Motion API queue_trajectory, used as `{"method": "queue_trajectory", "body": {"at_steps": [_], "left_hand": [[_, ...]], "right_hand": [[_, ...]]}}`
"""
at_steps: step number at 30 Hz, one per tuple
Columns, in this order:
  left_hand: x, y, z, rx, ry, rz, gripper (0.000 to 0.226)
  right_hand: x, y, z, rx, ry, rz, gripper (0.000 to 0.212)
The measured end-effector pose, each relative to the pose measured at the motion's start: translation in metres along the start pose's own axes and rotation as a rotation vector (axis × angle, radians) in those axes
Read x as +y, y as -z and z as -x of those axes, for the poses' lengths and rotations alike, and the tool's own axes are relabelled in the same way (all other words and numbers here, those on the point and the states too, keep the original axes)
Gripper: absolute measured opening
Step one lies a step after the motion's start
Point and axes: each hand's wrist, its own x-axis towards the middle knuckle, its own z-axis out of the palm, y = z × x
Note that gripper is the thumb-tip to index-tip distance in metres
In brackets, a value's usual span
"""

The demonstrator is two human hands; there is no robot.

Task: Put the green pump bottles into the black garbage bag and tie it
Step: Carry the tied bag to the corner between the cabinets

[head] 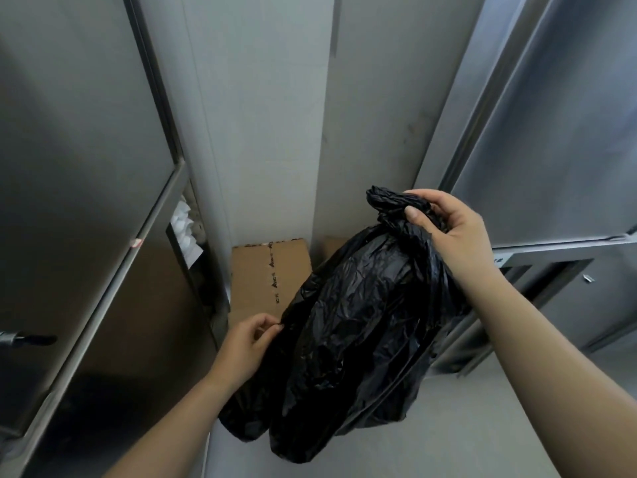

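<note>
A full black garbage bag [355,332] hangs in front of me, crumpled and bulging, its bottom just above the grey floor. The neck of the bag is bunched and twisted at the top. My right hand [448,232] grips that bunched neck, fingers wrapped around it. Lower down, my left hand [246,343] pinches a fold of the bag's left side between thumb and fingers. No green pump bottles show; whatever the bag holds is hidden by the black plastic.
A closed cardboard box [267,276] sits on the floor behind the bag, against the white wall. A steel cabinet door [79,201] with a handle stands at the left, and steel panels [551,167] at the right. Grey floor [448,436] lies below.
</note>
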Motion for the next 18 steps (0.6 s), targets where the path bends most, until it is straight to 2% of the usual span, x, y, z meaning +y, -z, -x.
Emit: {"method": "queue_trajectory", "body": {"at_steps": [6,12,15,18], "left_hand": [[0.003,0.012,0.019,0.140,0.035,0.078,0.016],[0.034,0.005,0.041,0.395,0.013,0.118,0.018],[0.049,0.000,0.044,0.561,0.002,0.170,0.011],[0.067,-0.004,0.041,0.639,0.039,0.291,0.006]], "right_hand": [[0.021,0.027,-0.006,-0.054,0.013,-0.027,0.020],[0.037,0.043,-0.007,-0.060,0.065,-0.041,0.025],[0.038,0.045,-0.009,-0.068,0.106,-0.045,0.027],[0.037,0.041,-0.012,-0.133,0.106,-0.062,0.025]]}}
